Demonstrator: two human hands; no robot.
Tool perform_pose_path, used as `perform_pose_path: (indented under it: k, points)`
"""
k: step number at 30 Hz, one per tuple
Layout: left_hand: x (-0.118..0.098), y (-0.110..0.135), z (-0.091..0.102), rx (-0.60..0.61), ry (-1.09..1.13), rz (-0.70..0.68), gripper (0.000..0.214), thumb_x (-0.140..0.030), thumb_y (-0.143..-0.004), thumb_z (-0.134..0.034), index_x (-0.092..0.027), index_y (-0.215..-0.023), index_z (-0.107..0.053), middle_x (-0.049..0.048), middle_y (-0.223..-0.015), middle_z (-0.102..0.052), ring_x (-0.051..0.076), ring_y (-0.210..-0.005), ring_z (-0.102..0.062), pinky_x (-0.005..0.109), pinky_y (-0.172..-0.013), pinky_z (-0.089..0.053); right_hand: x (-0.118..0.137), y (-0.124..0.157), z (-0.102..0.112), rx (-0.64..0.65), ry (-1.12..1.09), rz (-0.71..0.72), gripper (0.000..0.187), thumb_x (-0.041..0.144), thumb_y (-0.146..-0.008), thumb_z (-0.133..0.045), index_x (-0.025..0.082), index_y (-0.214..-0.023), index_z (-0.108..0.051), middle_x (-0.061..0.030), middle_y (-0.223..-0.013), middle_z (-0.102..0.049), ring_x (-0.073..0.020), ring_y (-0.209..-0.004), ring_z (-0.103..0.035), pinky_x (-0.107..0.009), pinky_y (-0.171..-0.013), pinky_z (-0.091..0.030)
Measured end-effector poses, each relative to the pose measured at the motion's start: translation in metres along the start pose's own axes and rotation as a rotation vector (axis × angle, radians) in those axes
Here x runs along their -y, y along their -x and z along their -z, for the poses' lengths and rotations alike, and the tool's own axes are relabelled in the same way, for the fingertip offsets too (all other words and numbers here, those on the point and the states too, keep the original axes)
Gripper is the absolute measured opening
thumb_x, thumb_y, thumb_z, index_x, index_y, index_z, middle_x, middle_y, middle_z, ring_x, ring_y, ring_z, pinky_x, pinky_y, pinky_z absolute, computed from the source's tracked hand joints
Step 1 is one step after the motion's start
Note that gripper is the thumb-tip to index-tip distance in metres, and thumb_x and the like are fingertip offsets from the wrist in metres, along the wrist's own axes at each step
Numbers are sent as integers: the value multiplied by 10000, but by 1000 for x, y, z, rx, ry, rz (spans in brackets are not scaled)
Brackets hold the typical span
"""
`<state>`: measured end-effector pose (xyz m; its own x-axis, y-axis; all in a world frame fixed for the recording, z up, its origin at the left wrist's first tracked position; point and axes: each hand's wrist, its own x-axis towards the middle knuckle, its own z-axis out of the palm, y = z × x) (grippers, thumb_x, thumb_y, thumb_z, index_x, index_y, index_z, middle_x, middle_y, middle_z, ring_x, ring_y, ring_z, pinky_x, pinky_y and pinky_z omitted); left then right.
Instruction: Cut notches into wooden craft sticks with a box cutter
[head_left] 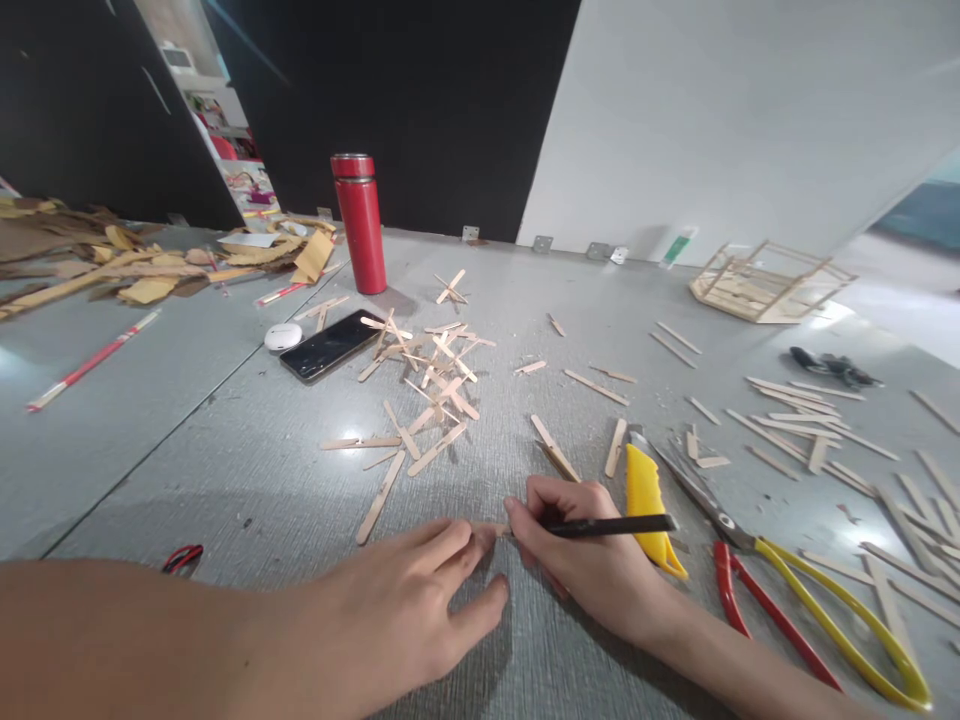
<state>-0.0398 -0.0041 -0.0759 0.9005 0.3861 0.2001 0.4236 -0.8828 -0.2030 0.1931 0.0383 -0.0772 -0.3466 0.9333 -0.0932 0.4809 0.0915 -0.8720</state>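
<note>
My left hand [420, 590] lies low over the grey table, its fingertips pressing a short wooden craft stick [493, 527] against the top. Much of that stick is hidden under the fingers. A slim black pen [619, 525] sits in the closed fingers of my right hand [585, 555], whose fingertips are at the stick's right end. The pen's tip is hidden behind the fingers. Just right of this hand lies a yellow box cutter [646, 495]. Two more craft sticks [555, 448] rest just beyond the knuckles.
A loose pile of crossed craft sticks [435, 375] spreads ahead, near a phone [330, 345], a white earbud case [283, 337] and a red flask [360, 225]. Scissors [739, 540] with red and yellow handles and many sticks lie right. A stick frame [772, 285] stands far right.
</note>
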Motion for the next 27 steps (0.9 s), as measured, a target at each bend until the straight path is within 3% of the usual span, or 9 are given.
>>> perform_pose_path:
  k: [22, 27]
  points:
    - [0, -1, 0, -28, -21, 3, 363, -181, -898, -655, -103, -1249, -604, 210, -1306, -656, 286, -1183, -601, 369, -1027, -457, 5, -1, 0, -19, 70, 73, 420, 337, -953, -556, 242, -585, -376, 63, -463, -416, -79, -411, -341, -242, -381, -237]
    - [1, -1, 1, 19, -21, -21, 410, -234, -894, -654, -86, -1269, -579, 226, -1324, -646, 308, -1195, -611, 378, -1057, -460, 4, -2, 1, -22, 81, 96, 428, 329, -944, -565, 233, -581, -361, 62, -485, -402, -84, -470, -320, -249, -423, -238]
